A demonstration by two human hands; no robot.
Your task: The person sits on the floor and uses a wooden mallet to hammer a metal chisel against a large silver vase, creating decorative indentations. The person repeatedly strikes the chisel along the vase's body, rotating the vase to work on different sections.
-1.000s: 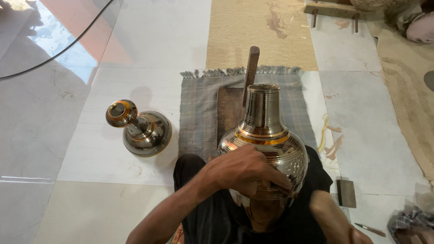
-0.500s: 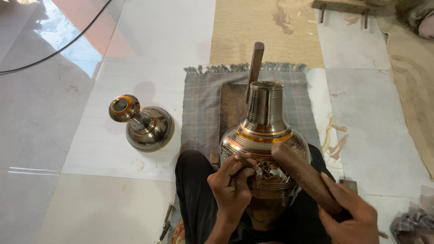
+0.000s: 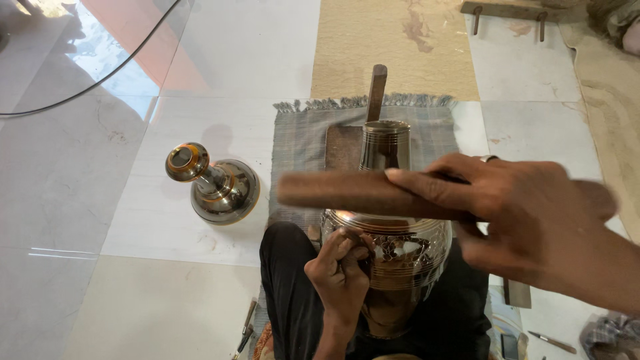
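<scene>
Landmark: grey fringed mat (image 3: 300, 140), centre of floor. Around it, glossy pale marble tiles (image 3: 120, 220). Beyond mat's far edge, tan patterned slab (image 3: 393, 47). Far left of mat, bright window glare and orange reflection on tiles, black cable (image 3: 87, 93) curving across. Far right of mat, beige cloth (image 3: 610, 113); small wooden bench (image 3: 507, 12) at top.

I sit on my workshop floor — polished tiles (image 3: 167, 293), a grey mat (image 3: 300, 143) under me, an engraved brass vase (image 3: 390, 247) in my lap, another vessel (image 3: 217, 183) nearby, small hand tools (image 3: 243, 330) scattered beside my legs — a metal craftsman's place.
</scene>
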